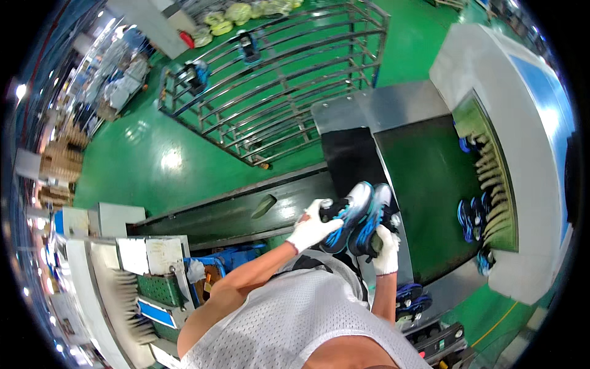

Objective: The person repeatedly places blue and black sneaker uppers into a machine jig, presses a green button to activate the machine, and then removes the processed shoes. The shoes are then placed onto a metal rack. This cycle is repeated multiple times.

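A pair of black, white and blue sneakers is held side by side in front of my body, toes pointing away. My left hand [311, 227], in a white glove, is closed on the left sneaker [351, 214] at its side. My right hand [387, 251], gloved too, grips the right sneaker [375, 212] near its heel. Some of the fingers are hidden behind the shoes. Just beyond the toes lies a black mat [350, 154] on a metal surface.
To the right, a dark green conveyor belt [424, 184] leads under a fringed curtain [491, 184] of a grey machine [534, 184], with several shoes [472, 218] by the fringe. A metal rack [276, 74] stands ahead. A lower belt [233, 212] at left carries a flat olive piece [264, 206].
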The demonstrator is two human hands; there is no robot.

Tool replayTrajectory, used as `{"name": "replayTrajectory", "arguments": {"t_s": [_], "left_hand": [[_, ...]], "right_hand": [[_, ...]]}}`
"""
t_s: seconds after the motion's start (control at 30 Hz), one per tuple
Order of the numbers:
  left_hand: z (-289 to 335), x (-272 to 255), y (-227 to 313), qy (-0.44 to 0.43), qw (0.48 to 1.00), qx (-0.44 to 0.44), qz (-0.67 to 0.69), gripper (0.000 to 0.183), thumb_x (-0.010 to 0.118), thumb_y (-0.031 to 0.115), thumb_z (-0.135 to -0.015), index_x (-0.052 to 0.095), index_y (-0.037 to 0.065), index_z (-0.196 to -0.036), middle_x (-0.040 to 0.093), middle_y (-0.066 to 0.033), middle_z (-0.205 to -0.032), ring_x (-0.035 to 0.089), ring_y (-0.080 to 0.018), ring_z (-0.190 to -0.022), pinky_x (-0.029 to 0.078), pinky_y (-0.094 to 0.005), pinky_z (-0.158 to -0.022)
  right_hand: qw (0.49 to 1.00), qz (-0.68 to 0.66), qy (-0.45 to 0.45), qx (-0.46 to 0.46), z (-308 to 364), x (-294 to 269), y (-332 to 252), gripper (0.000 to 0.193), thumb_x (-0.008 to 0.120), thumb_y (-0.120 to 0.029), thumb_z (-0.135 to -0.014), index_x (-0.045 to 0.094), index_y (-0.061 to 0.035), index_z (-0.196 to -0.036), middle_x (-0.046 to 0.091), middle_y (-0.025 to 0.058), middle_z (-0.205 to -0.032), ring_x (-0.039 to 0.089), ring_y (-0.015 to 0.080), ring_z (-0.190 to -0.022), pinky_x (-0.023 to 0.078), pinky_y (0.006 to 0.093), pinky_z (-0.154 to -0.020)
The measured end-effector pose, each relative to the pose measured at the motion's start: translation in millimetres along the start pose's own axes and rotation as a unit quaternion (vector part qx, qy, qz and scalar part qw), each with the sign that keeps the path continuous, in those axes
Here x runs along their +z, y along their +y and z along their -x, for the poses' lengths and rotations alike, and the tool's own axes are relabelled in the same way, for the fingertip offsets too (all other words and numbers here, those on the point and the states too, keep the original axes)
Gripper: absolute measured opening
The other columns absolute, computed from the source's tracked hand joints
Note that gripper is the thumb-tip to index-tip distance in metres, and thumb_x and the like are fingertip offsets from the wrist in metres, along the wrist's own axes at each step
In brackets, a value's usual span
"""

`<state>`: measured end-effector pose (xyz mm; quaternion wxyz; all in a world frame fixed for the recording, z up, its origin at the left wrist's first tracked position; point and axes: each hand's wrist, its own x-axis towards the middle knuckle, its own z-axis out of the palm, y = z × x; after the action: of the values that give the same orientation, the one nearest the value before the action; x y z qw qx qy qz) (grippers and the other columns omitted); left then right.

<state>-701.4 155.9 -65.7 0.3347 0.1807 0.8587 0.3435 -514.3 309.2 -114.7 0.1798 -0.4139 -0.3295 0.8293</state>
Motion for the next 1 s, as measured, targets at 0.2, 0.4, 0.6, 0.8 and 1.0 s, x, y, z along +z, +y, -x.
{"name": "replayTrajectory", "arguments": {"t_s": [0.2,0.4,0.6,0.8,1.0], "left_hand": [[63.6,-43.8,-63.5,0.244,0.963,-0.032,0.107,0.068,0.087,0.037,-0.072,0.059,0.001,-0.123,0.07,-0.0207,-0.115,0.068,-0.0322,-0.107,0.052,-0.0425,-0.094],[163.4,-46.9,-106.2,0.412,0.886,-0.136,0.163,0.075,0.088,0.038,-0.074,0.056,-0.002,-0.129,0.068,-0.0189,-0.117,0.065,-0.029,-0.111,0.05,-0.0405,-0.098],[220.3,-25.4,-87.7,0.596,0.737,-0.198,0.248,0.071,0.088,0.031,-0.074,0.056,0.0,-0.129,0.066,-0.0153,-0.118,0.063,-0.024,-0.11,0.049,-0.0376,-0.098],[342.9,-53.1,-150.2,0.747,0.57,-0.215,0.268,0.063,0.086,0.018,-0.078,0.055,-0.001,-0.129,0.066,-0.0118,-0.117,0.063,-0.02,-0.106,0.05,-0.0361,-0.096],[466.9,-124.7,-254.6,0.826,0.414,-0.365,0.113,0.073,0.083,0.024,-0.082,0.047,-0.006,-0.138,0.064,-0.0167,-0.125,0.064,-0.025,-0.111,0.049,-0.0365,-0.099]], "right_hand": [[0.971,0.136,-0.15,0.127,-40.3,88.4,14.3,0.054,0.081,-0.025,-0.08,0.062,-0.0032,-0.125,0.067,0.0032,-0.109,0.064,0.0155,-0.095,0.054,0.0322,-0.082],[0.896,0.182,-0.342,0.214,-17.9,150.9,44.6,0.061,0.079,-0.004,-0.081,0.056,-0.0049,-0.138,0.067,0.0027,-0.116,0.064,0.0141,-0.1,0.053,0.0325,-0.088],[0.791,0.306,-0.449,0.28,-32.1,161.3,39.3,0.067,0.073,-0.002,-0.085,0.049,-0.005,-0.147,0.065,0.0039,-0.125,0.063,0.0144,-0.106,0.051,0.0317,-0.095],[0.675,0.37,-0.584,0.258,66.8,267.3,89.3,0.088,0.08,-0.008,-0.076,0.039,-0.0024,-0.155,0.058,0.0105,-0.139,0.056,0.0198,-0.124,0.045,0.0339,-0.107],[0.539,0.414,-0.718,0.152,191.9,401.9,233.3,0.097,0.084,-0.029,-0.073,0.039,0.0016,-0.154,0.06,0.0131,-0.135,0.057,0.0212,-0.123,0.044,0.0346,-0.108]]}}
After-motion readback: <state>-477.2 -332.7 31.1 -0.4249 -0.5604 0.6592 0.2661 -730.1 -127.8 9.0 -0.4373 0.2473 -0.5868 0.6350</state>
